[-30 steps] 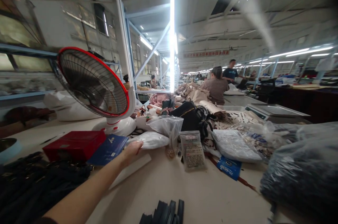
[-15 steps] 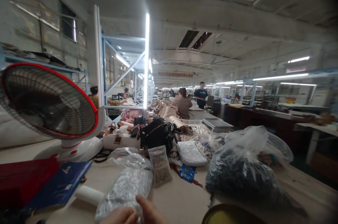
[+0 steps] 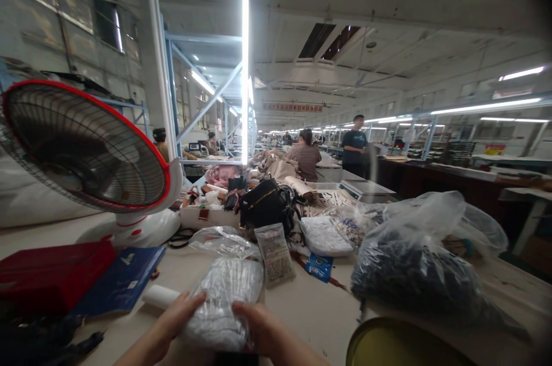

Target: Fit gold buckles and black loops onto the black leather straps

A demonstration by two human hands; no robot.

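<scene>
A clear plastic bag (image 3: 228, 291) with whitish-grey contents lies on the table in front of me. My left hand (image 3: 179, 317) grips its left side, thumb on top. On the opposite side, my right hand (image 3: 261, 323) holds the bag, its thumb also over the plastic and its other fingers hidden. Just beyond the bag's right edge sits a small printed pouch (image 3: 275, 255). A white roll (image 3: 160, 296) lies close to my left hand. Behind, a black bag (image 3: 265, 205) rests against a pile of goods.
A red-rimmed fan (image 3: 86, 147) stands at the left, behind a red box (image 3: 56, 274) and a blue folder (image 3: 123, 280). On the right are a large plastic bag of dark material (image 3: 414, 274) and an olive round object (image 3: 397, 346). Several people work farther back.
My hands have moved apart, from close together at the bag's near end to its two sides. The view has tilted downward and shifted somewhat left.
</scene>
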